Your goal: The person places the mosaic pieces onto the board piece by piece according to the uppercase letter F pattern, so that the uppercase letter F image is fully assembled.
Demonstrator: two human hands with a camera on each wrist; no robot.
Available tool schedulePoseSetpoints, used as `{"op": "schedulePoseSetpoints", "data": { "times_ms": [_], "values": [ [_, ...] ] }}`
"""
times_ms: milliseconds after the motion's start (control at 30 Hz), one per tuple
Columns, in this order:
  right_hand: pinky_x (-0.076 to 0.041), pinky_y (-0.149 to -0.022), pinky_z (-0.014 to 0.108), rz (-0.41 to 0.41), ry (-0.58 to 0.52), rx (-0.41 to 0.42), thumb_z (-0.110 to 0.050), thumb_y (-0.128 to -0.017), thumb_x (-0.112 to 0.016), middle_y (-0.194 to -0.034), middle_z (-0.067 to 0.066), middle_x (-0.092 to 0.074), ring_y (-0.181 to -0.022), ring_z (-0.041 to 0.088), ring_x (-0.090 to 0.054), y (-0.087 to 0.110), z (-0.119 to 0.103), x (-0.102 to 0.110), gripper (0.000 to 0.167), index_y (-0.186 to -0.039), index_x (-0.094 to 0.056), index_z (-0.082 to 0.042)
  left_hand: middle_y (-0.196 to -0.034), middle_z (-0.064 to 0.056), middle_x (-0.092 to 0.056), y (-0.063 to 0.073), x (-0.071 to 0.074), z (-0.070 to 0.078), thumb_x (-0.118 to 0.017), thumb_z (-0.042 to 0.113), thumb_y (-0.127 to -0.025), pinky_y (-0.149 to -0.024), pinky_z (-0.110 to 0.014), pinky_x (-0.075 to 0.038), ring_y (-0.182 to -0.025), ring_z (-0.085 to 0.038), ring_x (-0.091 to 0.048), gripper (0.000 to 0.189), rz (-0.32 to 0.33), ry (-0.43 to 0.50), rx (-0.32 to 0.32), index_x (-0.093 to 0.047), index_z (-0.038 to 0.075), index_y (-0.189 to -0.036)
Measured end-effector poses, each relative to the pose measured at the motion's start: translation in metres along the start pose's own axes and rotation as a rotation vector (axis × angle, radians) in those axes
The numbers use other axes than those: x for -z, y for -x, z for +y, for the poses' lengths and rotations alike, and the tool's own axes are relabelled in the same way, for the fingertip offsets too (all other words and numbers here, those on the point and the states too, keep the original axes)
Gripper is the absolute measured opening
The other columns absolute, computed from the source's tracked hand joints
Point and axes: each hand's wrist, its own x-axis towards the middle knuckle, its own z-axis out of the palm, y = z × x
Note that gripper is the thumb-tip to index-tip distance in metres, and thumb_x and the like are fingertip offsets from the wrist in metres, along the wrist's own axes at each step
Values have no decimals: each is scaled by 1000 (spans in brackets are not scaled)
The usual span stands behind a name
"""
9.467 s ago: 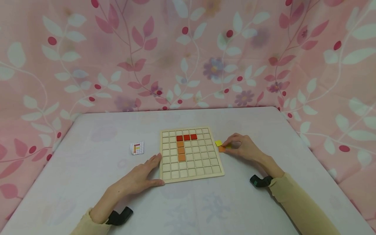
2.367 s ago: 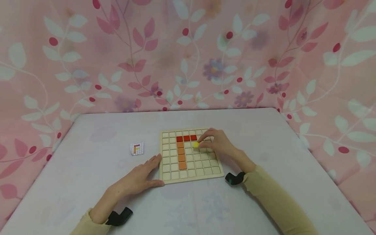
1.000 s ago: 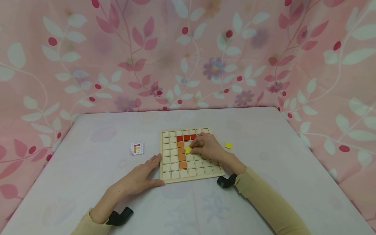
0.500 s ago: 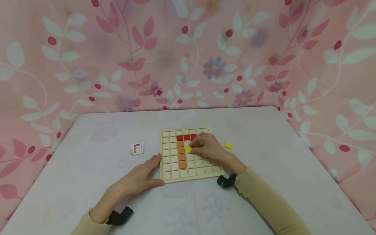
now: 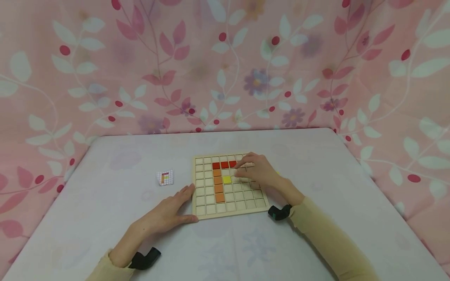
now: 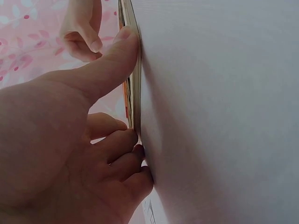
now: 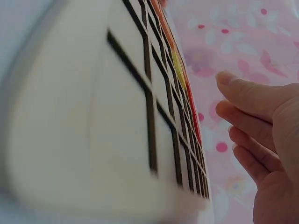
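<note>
A square wooden grid board (image 5: 230, 214) lies on the table. My left hand (image 5: 163, 214) rests at its left edge, thumb at the near corner and fingers along the side; the left wrist view shows the thumb (image 6: 117, 58) on the board's edge. Red tiles (image 5: 224, 164) form a short row on the board, with a column of orange tiles (image 5: 218, 188) below its left end. One yellow tile (image 5: 227, 179) sits in a cell right of that column. Over the board's right part hovers my right hand (image 5: 260, 169), thumb and fingers apart, holding nothing, clear of the board in the right wrist view.
A small paper card (image 5: 165, 178) with a printed coloured grid pattern lies left of the board. Right of the board, another yellow tile (image 5: 278, 173) is mostly hidden behind my right hand. A floral cloth (image 5: 225, 78) hangs behind the table.
My right hand has let go of the yellow tile in its cell and drawn back right and up. Earlier, another orange tile joined the column. My left hand stays put.
</note>
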Motion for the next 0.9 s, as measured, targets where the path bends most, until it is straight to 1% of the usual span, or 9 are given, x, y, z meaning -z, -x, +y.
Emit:
{"op": "schedulePoseSetpoints", "data": {
  "times_ms": [67,167,333,500,600,700,800,900],
  "values": [
    [-49,-96,48,16,3,-29,-27,-80,-85,-100,-2,-70,-105,20,-61,4,5,11,22,-97,-79,-13,-164,-12,-26,-1,-1,0,-79,48,-81,-118,-63,-23,-153,-33,-21,104,2,4,1,-22,10,-160],
    [-46,-100,47,38,40,-70,-30,-79,-86,-103,-3,-69,-108,19,-61,14,16,27,23,-97,-79,-17,-164,-12,-26,-1,-1,0,-79,47,-82,-117,-63,-23,-153,-33,-21,104,3,2,0,-22,10,-160],
    [-45,-102,48,64,68,-140,-35,-79,-86,-106,-4,-69,-110,20,-61,33,34,54,23,-97,-79,-22,-164,-13,-26,0,0,1,-78,47,-82,-117,-64,-23,-152,-34,-21,103,2,-6,-7,-22,9,-160],
    [-42,-103,52,63,66,-196,-37,-79,-85,-106,-4,-69,-111,21,-60,51,49,75,25,-98,-79,-22,-164,-14,-27,0,1,2,-78,48,-83,-117,-65,-22,-152,-36,-22,102,2,0,-12,-23,8,-159],
    [-40,-105,53,64,72,-238,-37,-79,-85,-108,-5,-69,-114,21,-59,60,57,83,25,-98,-79,-23,-164,-14,-27,0,2,3,-78,48,-82,-117,-65,-22,-152,-35,-22,103,2,1,-11,-23,8,-159],
    [-38,-107,55,57,72,-261,-36,-79,-86,-110,-3,-69,-116,23,-58,65,63,87,25,-99,-79,-23,-164,-14,-27,0,2,2,-78,48,-82,-117,-64,-22,-152,-35,-22,103,4,1,-13,-23,8,-159],
    [-38,-108,55,29,78,-247,-32,-78,-87,-111,-1,-70,-116,25,-58,66,68,88,26,-100,-79,-22,-164,-14,-26,0,2,2,-78,49,-82,-117,-63,-22,-152,-35,-21,103,6,-1,-11,-23,8,-159],
    [-39,-106,54,2,87,-205,-28,-75,-89,-107,0,-71,-113,25,-60,67,73,86,28,-100,-79,-20,-164,-14,-26,0,1,1,-78,48,-83,-117,-64,-22,-152,-35,-21,103,2,0,-7,-23,8,-159]
  ]
}}
